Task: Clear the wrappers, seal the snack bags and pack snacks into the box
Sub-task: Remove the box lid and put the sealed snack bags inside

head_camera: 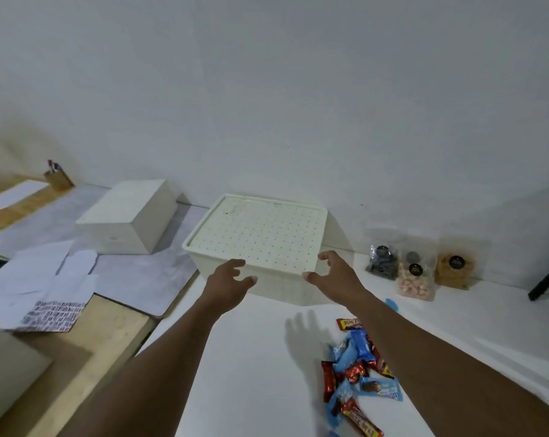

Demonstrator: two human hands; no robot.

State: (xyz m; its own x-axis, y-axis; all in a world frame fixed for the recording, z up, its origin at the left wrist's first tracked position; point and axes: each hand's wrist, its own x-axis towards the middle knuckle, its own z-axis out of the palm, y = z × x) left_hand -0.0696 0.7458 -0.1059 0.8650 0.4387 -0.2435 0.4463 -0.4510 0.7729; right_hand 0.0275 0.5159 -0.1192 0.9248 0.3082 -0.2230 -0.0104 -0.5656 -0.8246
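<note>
The box (260, 244), cream plastic with its dotted lid (257, 234) in place, sits against the wall at the back of the white table (235, 357) as I watch through the head camera. My left hand (229, 280) reaches toward the near edge of the lid with fingers spread and holding nothing; my right hand (333, 272) does the same at the near right corner, fingers curled open and empty. Whether either hand touches the lid yet, I cannot tell. Right of the box, three clear snack bags (415, 272) stand in a row along the wall. A pile of red and blue candy bars (358, 370) lies on the table beside my right forearm. To the left, a plain white block (128, 216) rests on a grey mat (140, 272), and loose white papers (36, 279) spread over the wooden surface (77, 357).
</note>
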